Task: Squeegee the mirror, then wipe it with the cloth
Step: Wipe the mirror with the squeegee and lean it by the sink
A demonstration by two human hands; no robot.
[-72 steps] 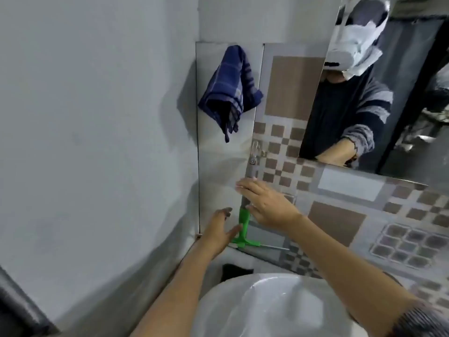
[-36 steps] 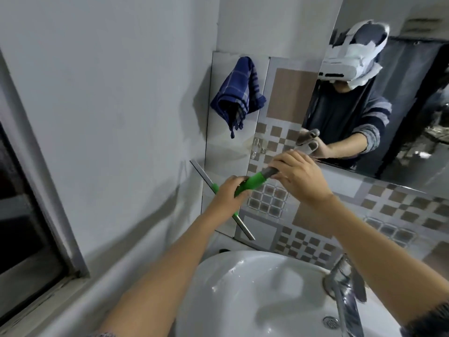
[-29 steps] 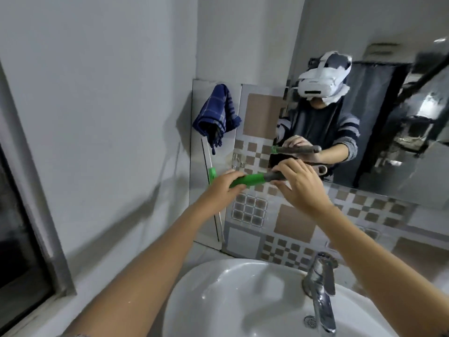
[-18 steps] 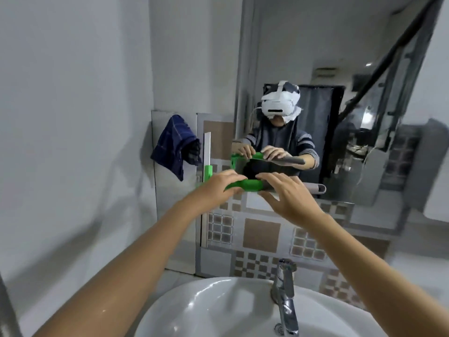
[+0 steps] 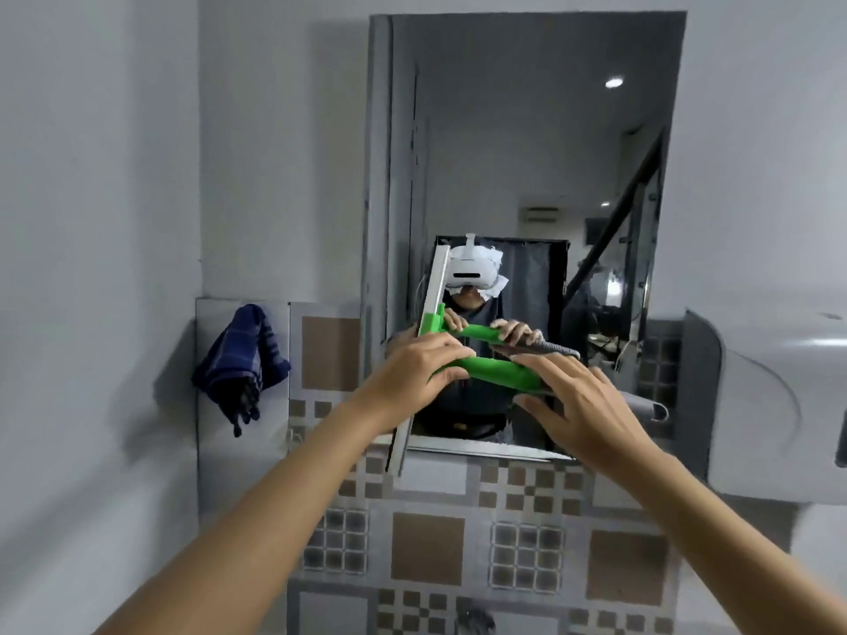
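Observation:
The wall mirror hangs straight ahead and reflects me. I hold a green-handled squeegee in front of its lower left part. My left hand grips the handle close to the head. My right hand holds the grey far end of the handle, thumb underneath. The pale blade stands nearly upright along the mirror's left side; whether it touches the glass I cannot tell. A dark blue checked cloth hangs on the wall left of the mirror, away from both hands.
Brown and grey patterned tiles cover the wall below the mirror. A large white wall-mounted unit juts out at the right, level with my hands. A plain white wall runs along the left.
Both hands took the squeegee from low beside the sink and raised it to the mirror. The blade turned from slanted to nearly upright. The view lifted, so the sink and tap dropped out of sight.

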